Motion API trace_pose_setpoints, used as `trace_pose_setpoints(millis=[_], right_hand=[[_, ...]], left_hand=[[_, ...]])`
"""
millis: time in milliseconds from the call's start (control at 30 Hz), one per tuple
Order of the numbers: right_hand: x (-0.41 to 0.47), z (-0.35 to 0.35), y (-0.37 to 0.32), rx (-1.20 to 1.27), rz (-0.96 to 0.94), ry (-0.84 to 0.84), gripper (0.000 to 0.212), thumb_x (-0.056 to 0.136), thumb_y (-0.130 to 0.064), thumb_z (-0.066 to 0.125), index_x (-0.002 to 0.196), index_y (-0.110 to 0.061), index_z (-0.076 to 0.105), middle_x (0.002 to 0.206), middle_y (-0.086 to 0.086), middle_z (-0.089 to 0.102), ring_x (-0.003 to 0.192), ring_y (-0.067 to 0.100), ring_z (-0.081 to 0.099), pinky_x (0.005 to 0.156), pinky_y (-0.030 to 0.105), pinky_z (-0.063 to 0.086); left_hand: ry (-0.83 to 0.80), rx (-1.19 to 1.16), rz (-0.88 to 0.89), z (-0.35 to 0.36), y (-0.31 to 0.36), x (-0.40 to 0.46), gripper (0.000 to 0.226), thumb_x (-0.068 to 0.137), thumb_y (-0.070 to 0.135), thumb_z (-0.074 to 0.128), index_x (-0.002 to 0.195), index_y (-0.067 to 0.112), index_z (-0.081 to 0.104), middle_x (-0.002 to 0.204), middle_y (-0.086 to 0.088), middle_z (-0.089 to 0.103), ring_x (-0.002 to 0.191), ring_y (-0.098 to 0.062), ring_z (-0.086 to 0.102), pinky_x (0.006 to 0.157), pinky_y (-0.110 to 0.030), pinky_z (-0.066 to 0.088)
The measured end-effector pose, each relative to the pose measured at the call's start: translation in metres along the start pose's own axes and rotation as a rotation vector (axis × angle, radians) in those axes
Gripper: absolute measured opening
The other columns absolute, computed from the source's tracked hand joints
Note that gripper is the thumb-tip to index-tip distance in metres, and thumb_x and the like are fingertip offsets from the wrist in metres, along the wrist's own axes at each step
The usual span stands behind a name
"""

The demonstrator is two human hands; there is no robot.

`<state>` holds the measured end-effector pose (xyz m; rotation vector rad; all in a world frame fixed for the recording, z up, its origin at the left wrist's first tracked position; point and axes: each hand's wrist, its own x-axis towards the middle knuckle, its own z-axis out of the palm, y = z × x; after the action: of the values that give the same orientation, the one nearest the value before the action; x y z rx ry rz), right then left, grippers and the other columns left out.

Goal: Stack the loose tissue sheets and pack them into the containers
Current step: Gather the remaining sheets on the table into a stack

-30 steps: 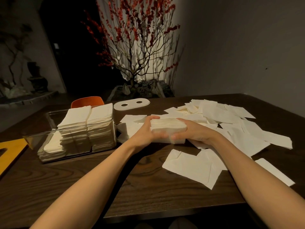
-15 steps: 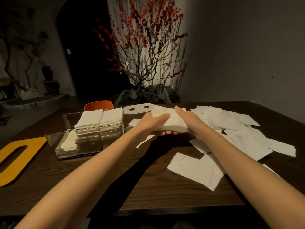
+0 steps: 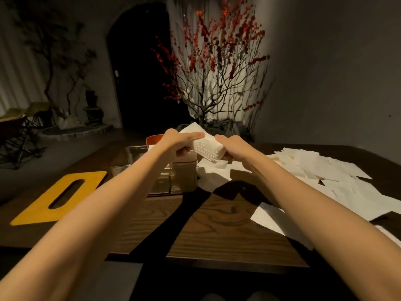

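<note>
Head view, packing step. I see both hands raised over the dark wooden counter: the left hand and right hand grip opposite ends of 1 thick squared stack of white tissue sheets, tilted, held above and just right of the clear rectangular plastic container, already holding tissues. Many loose white tissue sheets lie scattered at right; a yellow slotted lid lies at left. I judge the next move to call for levelling the stack and lowering it squarely into the container.
</note>
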<state>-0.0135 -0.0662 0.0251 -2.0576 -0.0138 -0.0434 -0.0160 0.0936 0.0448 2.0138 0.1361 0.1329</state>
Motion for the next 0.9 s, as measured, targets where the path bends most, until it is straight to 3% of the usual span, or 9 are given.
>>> trace_pose_setpoints(millis=[67,167,267,333,400,467,567,700,900], right_hand=[[0.0,0.015,-0.011,-0.048,-0.025,-0.032,0.037,0.097,-0.045,0.044,0.105,-0.009,0.053,0.085,0.004,0.052,0.073,0.014,0.049,0.062,0.024,0.038],[0.001,0.039,-0.025,-0.101,-0.066,-0.074,0.049,0.098,-0.042,0.044,0.125,-0.002,0.051,0.107,0.009,0.053,0.087,0.018,0.053,0.073,0.027,0.038],[0.006,0.067,-0.039,-0.18,-0.131,-0.081,0.039,0.095,-0.043,0.045,0.074,-0.009,0.051,0.077,0.004,0.045,0.066,0.014,0.039,0.076,0.032,0.034],[0.012,0.082,-0.046,-0.265,-0.159,-0.069,0.041,0.092,-0.046,0.045,0.065,-0.017,0.04,0.077,0.002,0.044,0.079,0.016,0.038,0.084,0.04,0.029],[0.016,0.095,-0.052,-0.422,-0.185,-0.022,0.038,0.092,-0.047,0.043,0.076,-0.014,0.049,0.1,0.005,0.052,0.111,0.021,0.037,0.089,0.042,0.024],[0.019,0.106,-0.058,-0.539,-0.245,0.066,0.038,0.091,-0.046,0.043,0.074,-0.014,0.052,0.11,0.006,0.059,0.122,0.029,0.036,0.093,0.043,0.024],[0.025,0.114,-0.063,-0.572,-0.299,0.2,0.039,0.09,-0.042,0.043,0.059,-0.018,0.046,0.091,0.002,0.063,0.11,0.028,0.044,0.094,0.044,0.026],[0.033,0.117,-0.07,-0.604,-0.359,0.328,0.039,0.09,-0.033,0.046,0.053,-0.02,0.047,0.076,-0.001,0.065,0.093,0.022,0.054,0.086,0.039,0.023],[0.042,0.119,-0.077,-0.515,-0.386,0.385,0.03,0.089,-0.027,0.051,0.061,-0.02,0.06,0.076,-0.001,0.068,0.079,0.019,0.057,0.085,0.035,0.023]], left_hand=[[0.015,-0.05,-0.007,-0.018,-0.008,0.004,0.045,0.078,0.046,0.075,0.075,0.006,0.055,0.061,-0.005,0.05,0.051,-0.01,0.042,0.048,-0.021,0.035],[0.039,-0.144,-0.047,-0.042,-0.022,0.009,0.043,0.078,0.038,0.078,0.09,0.004,0.055,0.077,-0.007,0.058,0.062,-0.013,0.053,0.046,-0.02,0.043],[0.015,-0.228,-0.087,-0.063,-0.034,0.014,0.039,0.081,0.031,0.076,0.099,0.002,0.057,0.094,-0.011,0.063,0.073,-0.018,0.061,0.046,-0.026,0.05],[-0.016,-0.227,-0.115,-0.075,-0.039,0.017,0.031,0.086,0.03,0.071,0.094,0.004,0.057,0.09,-0.01,0.062,0.074,-0.019,0.06,0.058,-0.029,0.051],[-0.045,-0.199,-0.145,-0.087,-0.044,0.021,0.029,0.089,0.034,0.067,0.087,0.007,0.056,0.096,-0.01,0.062,0.083,-0.02,0.061,0.079,-0.032,0.052],[-0.062,-0.142,-0.172,-0.101,-0.05,0.027,0.041,0.088,0.041,0.067,0.104,0.005,0.059,0.114,-0.012,0.063,0.101,-0.024,0.061,0.094,-0.036,0.049],[-0.046,-0.057,-0.208,-0.121,-0.057,0.034,0.061,0.085,0.047,0.067,0.123,0.002,0.051,0.118,-0.014,0.061,0.096,-0.025,0.06,0.083,-0.036,0.049],[-0.04,0.052,-0.249,-0.142,-0.066,0.05,0.074,0.076,0.05,0.075,0.127,0.002,0.051,0.122,-0.018,0.061,0.109,-0.035,0.061,0.098,-0.049,0.047],[-0.064,0.366,-0.202,-0.145,-0.054,0.057,0.046,0.094,0.03,0.059,0.128,0.001,0.047,0.121,-0.018,0.06,0.108,-0.032,0.059,0.094,-0.04,0.047]])
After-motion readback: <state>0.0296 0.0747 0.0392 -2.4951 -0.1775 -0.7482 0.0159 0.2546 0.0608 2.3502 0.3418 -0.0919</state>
